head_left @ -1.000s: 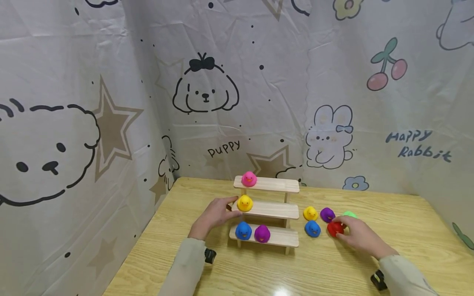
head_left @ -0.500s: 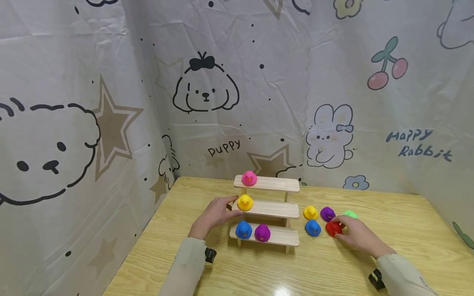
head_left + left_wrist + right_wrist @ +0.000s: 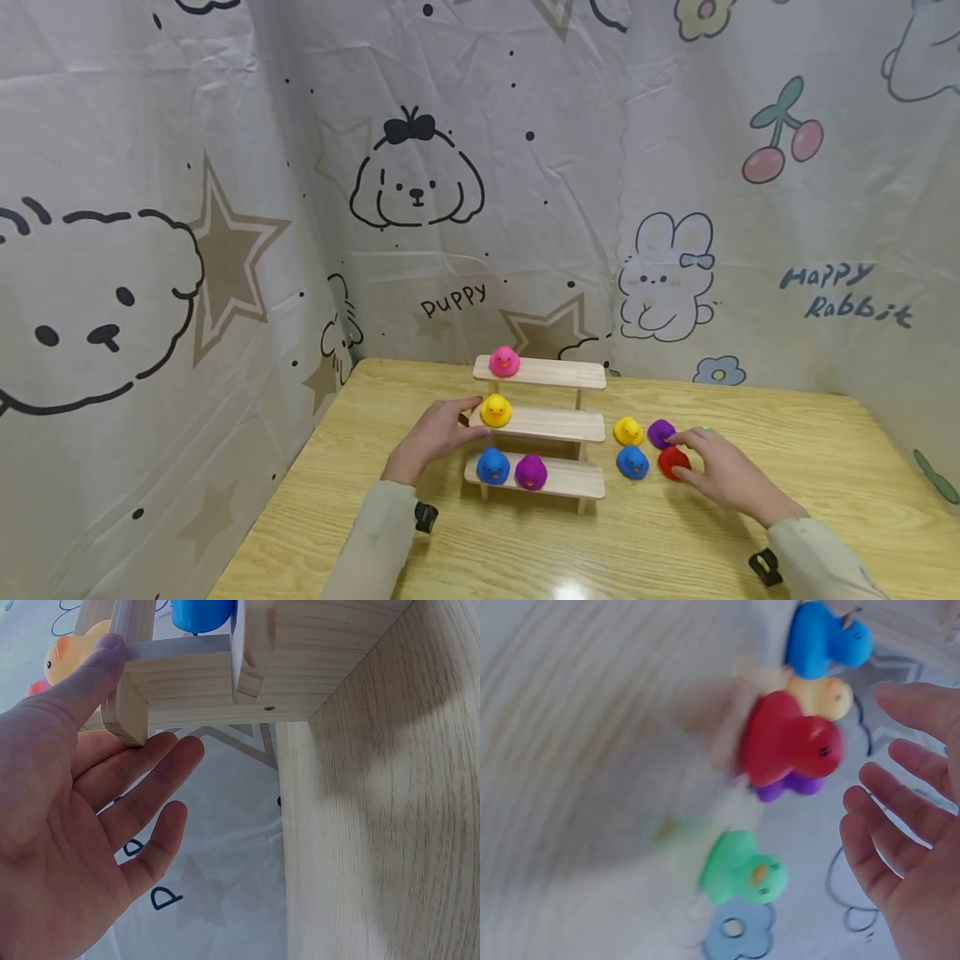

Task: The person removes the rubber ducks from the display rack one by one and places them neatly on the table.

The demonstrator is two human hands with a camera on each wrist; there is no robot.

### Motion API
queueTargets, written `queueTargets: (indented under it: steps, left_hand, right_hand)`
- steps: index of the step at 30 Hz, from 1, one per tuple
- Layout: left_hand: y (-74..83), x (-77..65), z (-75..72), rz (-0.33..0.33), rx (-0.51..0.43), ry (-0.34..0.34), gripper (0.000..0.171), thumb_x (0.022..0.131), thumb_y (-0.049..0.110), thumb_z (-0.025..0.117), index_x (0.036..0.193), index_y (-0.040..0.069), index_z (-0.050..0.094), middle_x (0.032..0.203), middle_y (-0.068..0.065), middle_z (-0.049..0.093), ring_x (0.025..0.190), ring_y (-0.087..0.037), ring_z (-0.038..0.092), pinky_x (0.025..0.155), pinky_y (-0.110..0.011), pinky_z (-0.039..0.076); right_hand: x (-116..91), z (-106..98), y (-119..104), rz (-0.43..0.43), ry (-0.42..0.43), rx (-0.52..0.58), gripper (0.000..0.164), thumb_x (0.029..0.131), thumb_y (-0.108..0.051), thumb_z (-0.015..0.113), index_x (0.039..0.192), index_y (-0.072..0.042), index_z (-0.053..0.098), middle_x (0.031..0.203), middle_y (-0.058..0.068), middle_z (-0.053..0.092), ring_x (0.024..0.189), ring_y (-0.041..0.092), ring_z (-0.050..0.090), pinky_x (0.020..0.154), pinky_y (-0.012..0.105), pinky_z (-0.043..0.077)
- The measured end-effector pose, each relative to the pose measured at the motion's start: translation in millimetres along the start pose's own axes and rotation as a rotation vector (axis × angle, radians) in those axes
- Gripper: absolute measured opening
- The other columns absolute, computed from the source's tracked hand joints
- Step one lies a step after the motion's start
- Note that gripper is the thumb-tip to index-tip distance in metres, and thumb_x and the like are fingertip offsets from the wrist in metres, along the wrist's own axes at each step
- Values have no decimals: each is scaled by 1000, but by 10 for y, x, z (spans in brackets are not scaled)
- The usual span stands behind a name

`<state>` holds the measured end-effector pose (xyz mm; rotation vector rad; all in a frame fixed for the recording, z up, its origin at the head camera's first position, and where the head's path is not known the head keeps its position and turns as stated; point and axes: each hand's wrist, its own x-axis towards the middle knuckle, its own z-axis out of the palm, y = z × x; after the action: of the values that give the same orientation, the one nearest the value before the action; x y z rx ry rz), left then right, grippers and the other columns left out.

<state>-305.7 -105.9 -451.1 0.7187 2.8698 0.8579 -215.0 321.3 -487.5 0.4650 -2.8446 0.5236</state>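
Note:
My left hand (image 3: 435, 437) grips the left end of the middle shelf of a three-tier wooden stand (image 3: 562, 424). Its thumb lies on one face of the plank and fingers curl behind, as the left wrist view shows. Over a red rubber duck (image 3: 670, 463) hovers my right hand (image 3: 731, 475), fingers spread; in the right wrist view there is a gap between them and the duck (image 3: 776, 742). Beside it on the table sit a blue duck (image 3: 633, 463), a yellow duck (image 3: 628, 432) and a purple duck (image 3: 660, 432). A green duck (image 3: 742, 870) is mostly hidden behind the right hand in the head view.
On the stand are a pink duck (image 3: 505, 362) on top, a yellow duck (image 3: 496, 411) in the middle, and a blue duck (image 3: 492, 467) and magenta duck (image 3: 531, 472) at the bottom. A printed cloth (image 3: 555, 208) hangs behind the wooden table (image 3: 510, 558).
The red duck has shifted slightly left, toward the blue one. My right fingers have let go of it and spread, covering more of the green duck. The left hand has stayed still.

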Motion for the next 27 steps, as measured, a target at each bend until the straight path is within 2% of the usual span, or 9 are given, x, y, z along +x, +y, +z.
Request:
queueTargets:
  steps: [6, 13, 18, 27]
  left_hand:
    - [-1, 12, -9, -6, 3, -3, 64, 87, 45, 65, 138, 10, 50, 127, -10, 58, 95, -19, 60, 80, -32, 50]
    - [18, -15, -10, 5, -1, -4, 64, 87, 46, 64, 138, 10, 50, 126, -11, 59, 95, -19, 60, 80, -33, 50]
    - [18, -22, -12, 1, -7, -2, 64, 87, 45, 65, 139, 10, 49, 126, -11, 59, 96, -19, 60, 81, -34, 50]
    - [15, -22, -9, 1, -6, -3, 64, 87, 46, 64, 138, 10, 50, 126, -10, 59, 95, -19, 60, 81, -33, 50]
  right_hand:
    - [35, -68, -261, -69, 58, -33, 30, 79, -16, 77, 105, -5, 66, 105, 11, 61, 101, 34, 56, 84, 52, 48]
    - [67, -67, -546, -194, 106, -64, 32, 78, -18, 79, 105, -8, 67, 105, 6, 62, 98, 24, 57, 81, 43, 52]
    - [99, -58, -709, -290, 154, -57, 32, 77, -17, 80, 104, -9, 66, 100, 1, 61, 89, 16, 57, 76, 38, 51]
    - [140, -13, -911, -376, 183, -27, 33, 76, -15, 79, 105, -10, 65, 99, -4, 60, 89, 10, 56, 74, 31, 53]
